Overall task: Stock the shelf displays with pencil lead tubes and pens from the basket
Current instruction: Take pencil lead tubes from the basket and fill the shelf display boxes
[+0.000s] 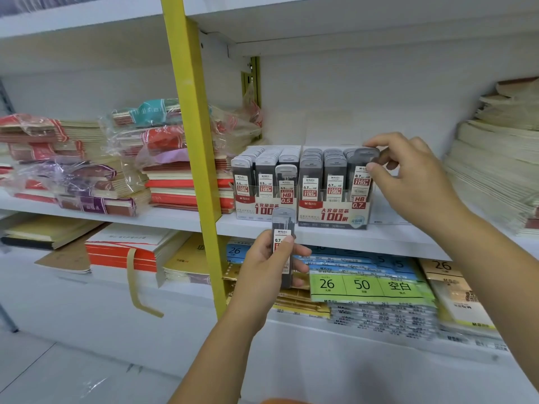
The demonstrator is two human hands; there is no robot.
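Two clear display boxes of grey pencil lead tubes stand side by side on the middle shelf: the 0.5 box on the left and the 0.7 box on the right. My right hand pinches the top of a 0.7 lead tube at the front right row of the 0.7 box; the tube stands a little higher than its neighbours. My left hand grips a few more 0.7 lead tubes upright, below and in front of the shelf edge. No basket or pens are in view.
A yellow upright post divides the shelving just left of the boxes. Wrapped notebook stacks fill the shelf to the left, cream paper stacks the right. Loose-leaf packs lie on the shelf below.
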